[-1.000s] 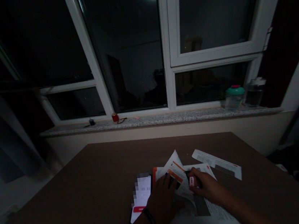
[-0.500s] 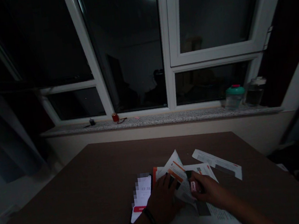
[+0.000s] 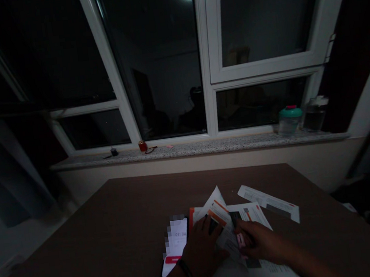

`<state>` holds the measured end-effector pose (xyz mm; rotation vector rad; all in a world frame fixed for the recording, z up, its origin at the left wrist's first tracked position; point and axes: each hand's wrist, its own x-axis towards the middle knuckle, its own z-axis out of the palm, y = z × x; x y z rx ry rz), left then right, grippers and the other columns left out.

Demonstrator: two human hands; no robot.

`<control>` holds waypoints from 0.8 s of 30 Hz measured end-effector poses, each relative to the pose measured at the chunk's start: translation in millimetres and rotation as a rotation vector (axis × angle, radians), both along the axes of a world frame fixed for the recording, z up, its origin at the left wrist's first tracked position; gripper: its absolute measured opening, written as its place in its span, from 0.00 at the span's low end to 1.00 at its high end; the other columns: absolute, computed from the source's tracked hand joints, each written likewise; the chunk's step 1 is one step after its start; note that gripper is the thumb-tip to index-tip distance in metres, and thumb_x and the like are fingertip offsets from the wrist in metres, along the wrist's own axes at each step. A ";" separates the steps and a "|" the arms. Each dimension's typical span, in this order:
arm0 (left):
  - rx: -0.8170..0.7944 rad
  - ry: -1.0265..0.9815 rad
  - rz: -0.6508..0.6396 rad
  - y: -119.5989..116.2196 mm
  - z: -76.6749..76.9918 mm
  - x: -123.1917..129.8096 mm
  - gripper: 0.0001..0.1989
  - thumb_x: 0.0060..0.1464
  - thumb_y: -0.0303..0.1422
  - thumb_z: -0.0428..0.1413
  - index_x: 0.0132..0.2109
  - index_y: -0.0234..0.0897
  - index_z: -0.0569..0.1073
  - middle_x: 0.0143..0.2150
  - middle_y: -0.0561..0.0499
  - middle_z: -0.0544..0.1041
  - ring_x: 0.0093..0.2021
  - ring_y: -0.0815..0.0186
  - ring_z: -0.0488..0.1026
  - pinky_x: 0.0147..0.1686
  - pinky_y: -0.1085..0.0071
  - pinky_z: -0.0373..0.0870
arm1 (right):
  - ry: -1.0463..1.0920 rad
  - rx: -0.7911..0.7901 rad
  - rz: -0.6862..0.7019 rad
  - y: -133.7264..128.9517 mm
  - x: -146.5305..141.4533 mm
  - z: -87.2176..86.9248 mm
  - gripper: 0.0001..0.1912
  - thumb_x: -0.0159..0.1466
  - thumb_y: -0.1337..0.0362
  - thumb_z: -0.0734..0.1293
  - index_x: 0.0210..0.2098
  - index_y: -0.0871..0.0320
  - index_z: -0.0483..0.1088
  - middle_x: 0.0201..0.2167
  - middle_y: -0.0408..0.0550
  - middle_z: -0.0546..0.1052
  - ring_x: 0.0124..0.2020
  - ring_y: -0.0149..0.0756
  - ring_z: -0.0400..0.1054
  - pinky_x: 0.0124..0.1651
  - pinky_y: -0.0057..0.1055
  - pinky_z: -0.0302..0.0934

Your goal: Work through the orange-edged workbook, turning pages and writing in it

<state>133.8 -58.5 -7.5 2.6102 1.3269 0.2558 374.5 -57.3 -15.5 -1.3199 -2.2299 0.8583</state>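
My left hand (image 3: 203, 250) lies flat with fingers spread, pressing on a folded printed sheet (image 3: 218, 206) with orange bands. Under that fold, more printed paper (image 3: 253, 211) rests on the table. My right hand (image 3: 263, 241) is closed around a small pink utility knife (image 3: 240, 240), held at the right edge of the folded sheet; its blade is too dark to make out. Touching my left wrist area is a lit phone (image 3: 177, 242) showing a timer. A cut-off paper strip (image 3: 270, 202) lies to the right of the sheets.
The brown table (image 3: 115, 228) reaches to the wall below a window. On the stone sill (image 3: 189, 148) stand a small dark bottle (image 3: 114, 151), a red object (image 3: 142, 146), a teal-lidded jar (image 3: 290, 121) and a clear bottle (image 3: 316, 113).
My right hand has drawn the knife slightly down toward me along the sheet's edge. More print shows above it. My left hand stays in place.
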 end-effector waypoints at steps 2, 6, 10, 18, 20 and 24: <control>-0.004 -0.001 0.006 -0.2 0.4 0.7 0.36 0.54 0.41 0.63 0.66 0.46 0.59 0.69 0.44 0.52 0.67 0.46 0.48 0.62 0.47 0.48 | 0.017 0.004 0.002 -0.6 -0.6 -0.8 0.16 0.52 0.69 0.68 0.40 0.53 0.66 0.36 0.41 0.74 0.37 0.35 0.68 0.37 0.24 0.57; -0.039 0.018 0.040 -1.6 5.1 3.4 0.34 0.56 0.40 0.60 0.66 0.43 0.59 0.70 0.43 0.51 0.68 0.48 0.46 0.64 0.48 0.45 | 0.017 0.005 -0.060 -1.1 -3.9 -2.2 0.15 0.54 0.68 0.68 0.41 0.53 0.67 0.35 0.41 0.74 0.35 0.34 0.68 0.36 0.24 0.57; -0.012 0.009 0.080 -1.2 6.6 3.7 0.32 0.58 0.40 0.58 0.66 0.39 0.59 0.69 0.42 0.53 0.68 0.48 0.46 0.64 0.48 0.44 | 0.028 0.028 -0.121 3.4 -8.1 -3.7 0.14 0.55 0.67 0.67 0.42 0.53 0.67 0.36 0.42 0.75 0.36 0.35 0.69 0.36 0.26 0.58; 0.037 0.001 0.037 3.1 -6.2 0.7 0.32 0.61 0.42 0.56 0.67 0.36 0.58 0.67 0.39 0.57 0.67 0.48 0.51 0.63 0.51 0.50 | 0.039 0.107 -0.155 11.7 -13.5 -4.8 0.11 0.58 0.66 0.64 0.41 0.53 0.66 0.35 0.41 0.74 0.35 0.36 0.68 0.37 0.27 0.57; 0.041 0.004 0.045 2.6 -7.8 1.4 0.32 0.60 0.42 0.57 0.66 0.38 0.59 0.68 0.40 0.55 0.67 0.47 0.50 0.62 0.49 0.51 | 0.034 0.106 -0.135 11.8 -13.3 -5.5 0.11 0.58 0.66 0.64 0.41 0.53 0.66 0.35 0.41 0.74 0.35 0.35 0.68 0.37 0.27 0.57; 0.024 0.011 0.065 1.1 -9.0 3.6 0.33 0.58 0.43 0.59 0.66 0.40 0.60 0.68 0.40 0.56 0.67 0.45 0.50 0.61 0.47 0.51 | 0.030 0.079 -0.095 11.7 -11.5 -7.3 0.13 0.57 0.65 0.66 0.42 0.52 0.65 0.36 0.41 0.75 0.35 0.35 0.69 0.36 0.26 0.57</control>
